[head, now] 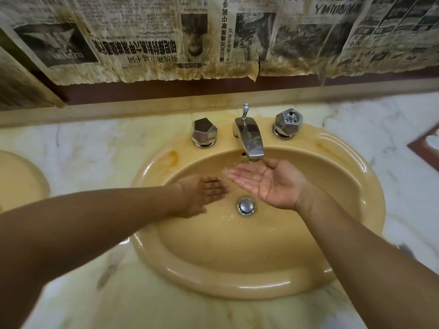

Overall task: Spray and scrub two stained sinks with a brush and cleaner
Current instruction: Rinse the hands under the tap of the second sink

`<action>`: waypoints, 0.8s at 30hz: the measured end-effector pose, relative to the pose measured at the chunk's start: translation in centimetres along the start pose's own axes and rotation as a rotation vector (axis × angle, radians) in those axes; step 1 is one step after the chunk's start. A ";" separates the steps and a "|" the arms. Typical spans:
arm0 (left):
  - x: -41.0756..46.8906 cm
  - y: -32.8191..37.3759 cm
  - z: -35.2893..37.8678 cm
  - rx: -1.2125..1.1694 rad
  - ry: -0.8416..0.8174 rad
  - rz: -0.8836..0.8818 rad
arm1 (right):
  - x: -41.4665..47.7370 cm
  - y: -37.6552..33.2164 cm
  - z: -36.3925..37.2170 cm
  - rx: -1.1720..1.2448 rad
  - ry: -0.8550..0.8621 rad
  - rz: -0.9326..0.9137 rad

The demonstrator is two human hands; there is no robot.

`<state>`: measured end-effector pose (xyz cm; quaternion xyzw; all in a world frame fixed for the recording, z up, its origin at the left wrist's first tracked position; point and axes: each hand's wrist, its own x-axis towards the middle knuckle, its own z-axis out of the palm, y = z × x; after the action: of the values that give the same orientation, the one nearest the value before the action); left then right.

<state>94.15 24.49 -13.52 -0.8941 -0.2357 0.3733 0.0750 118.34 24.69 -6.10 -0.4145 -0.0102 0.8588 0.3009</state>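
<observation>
A yellow oval sink (237,276) fills the middle of the view, wet, with an orange stain (172,156) on its left rim. Its chrome spout (251,141) hangs over the basin, above a shut chrome drain plug (246,206). My right hand (268,184) lies palm up under the spout, wet, fingers spread and holding nothing. Inside the basin to the left, my left hand (202,197) is palm down, fingers straight, empty. The edge of a second yellow sink (21,179) shows at far left. No brush or cleaner bottle is in view.
Two faceted chrome tap knobs (204,132) (288,123) flank the spout. White marble counter (95,148) surrounds the sinks. Stained newspaper (166,39) covers the wall behind. A reddish-brown object (425,148) sits at the right edge.
</observation>
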 end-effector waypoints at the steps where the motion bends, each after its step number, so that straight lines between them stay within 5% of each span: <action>1: -0.5 -0.3 0.1 0.037 -0.029 -0.036 | 0.0 0.0 0.2 0.002 0.019 -0.004; 4: -1.5 -0.1 0.0 0.135 0.005 -0.171 | 0.4 0.3 1.1 0.084 0.091 -0.066; 7: -2.3 1.9 -0.5 -0.009 -0.132 -0.268 | 0.8 1.9 2.1 -0.057 -0.056 0.079; 11: -5.4 5.1 -1.9 -0.399 -0.357 -0.063 | 0.7 2.3 0.0 -0.388 0.076 0.195; 14: -6.4 5.3 -2.3 -0.539 -0.450 0.124 | 0.7 0.5 -1.5 -0.208 0.243 -0.022; 21: -2.1 5.0 0.2 -0.263 -0.068 -0.238 | 0.3 0.6 0.7 -0.212 0.200 -0.091; 24: -2.3 5.2 0.0 -0.307 -0.158 -0.135 | 0.4 0.8 -0.3 -0.198 0.199 -0.083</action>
<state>94.61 18.85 -13.70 -0.8451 -0.3547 0.3960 -0.0562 117.97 24.13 -6.81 -0.5243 -0.0823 0.7952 0.2932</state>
